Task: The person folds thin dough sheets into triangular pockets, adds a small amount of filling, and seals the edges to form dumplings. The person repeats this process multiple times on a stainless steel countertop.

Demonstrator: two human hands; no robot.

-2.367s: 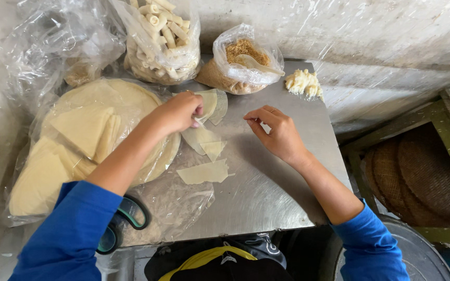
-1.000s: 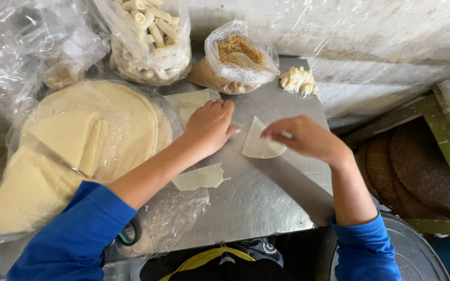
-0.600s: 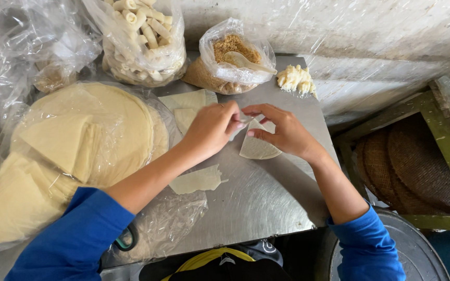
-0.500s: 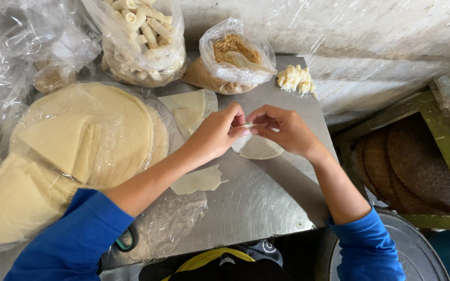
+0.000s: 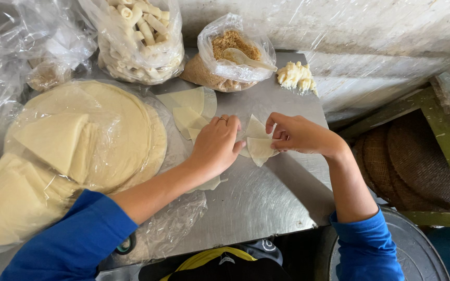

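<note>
Steel bench (image 5: 256, 208) against a plastic-draped wall | left hand (image 5: 217, 145) and right hand (image 5: 298, 134) meet over a pale dough wrapper (image 5: 260, 147) lying mid-bench, fingers of both pinched on its folded edges | round wrapper stack (image 5: 105, 135) under plastic at left | bag of brown filling (image 5: 233, 54) and bag of rolled pieces (image 5: 139, 39) behind.

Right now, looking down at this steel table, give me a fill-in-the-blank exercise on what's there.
1. Both hands, the left hand and the right hand, fold a pale pastry wrapper on the ____ table.
2. The spoon lies in the bag of ____ crumbly filling.
3. The person's sleeves are ____.
4. The stack of round wrappers lies under clear ____.

Missing words: steel; brown; blue; plastic
</note>
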